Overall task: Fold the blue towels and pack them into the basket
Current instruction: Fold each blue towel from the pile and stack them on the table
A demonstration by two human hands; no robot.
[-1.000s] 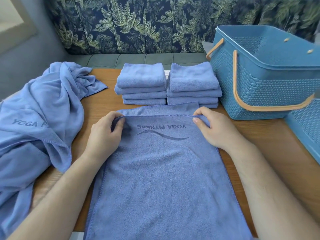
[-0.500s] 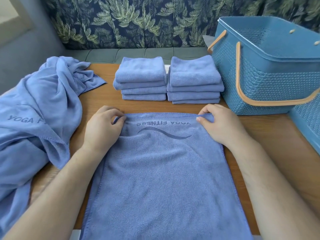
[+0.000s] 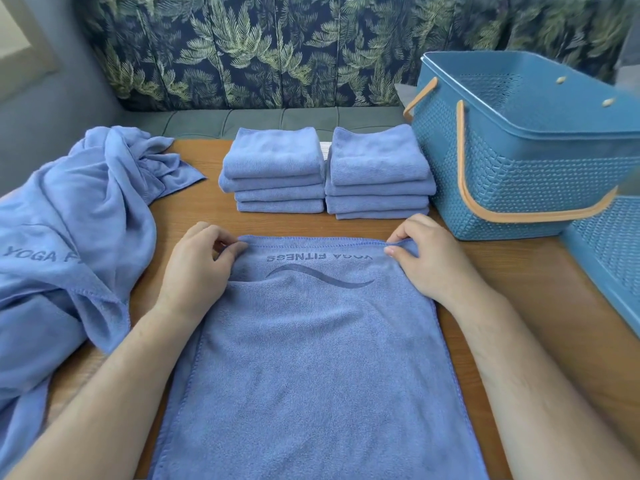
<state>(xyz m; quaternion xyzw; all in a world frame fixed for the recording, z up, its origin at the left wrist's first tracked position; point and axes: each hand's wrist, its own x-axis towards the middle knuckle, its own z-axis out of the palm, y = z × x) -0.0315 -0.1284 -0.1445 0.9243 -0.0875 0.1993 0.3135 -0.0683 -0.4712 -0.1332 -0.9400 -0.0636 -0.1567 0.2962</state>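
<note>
Two far towel (image 3: 311, 358) corners pinched, left hand (image 3: 197, 268) on one, right hand (image 3: 433, 261) apparently gripping the other.

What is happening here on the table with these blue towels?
A person is folding a blue towel spread on the wooden table. Their left grip and right grip each pinch a far corner of it. Two stacks of folded towels sit behind it, a heap of unfolded towels lies at the left, and no towel shows in the blue basket at the right.
</note>
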